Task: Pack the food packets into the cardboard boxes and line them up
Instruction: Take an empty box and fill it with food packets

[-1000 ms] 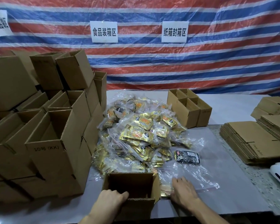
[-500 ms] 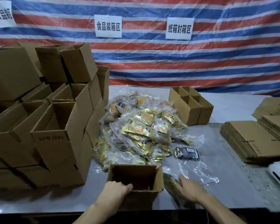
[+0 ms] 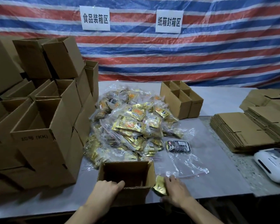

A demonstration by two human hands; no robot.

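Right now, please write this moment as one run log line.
step: packing | left grip: holds near rim of open box | right grip: holds gold packet beside box, not yet inside | packet pile: behind box

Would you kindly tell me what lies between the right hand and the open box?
In the head view, a gold food packet sits there, held by the right hand, close beside the right wall of the open box.

Paper signs (image 3: 96, 18) on striped tarp (image 3: 208, 54); white device (image 3: 271, 164) right.
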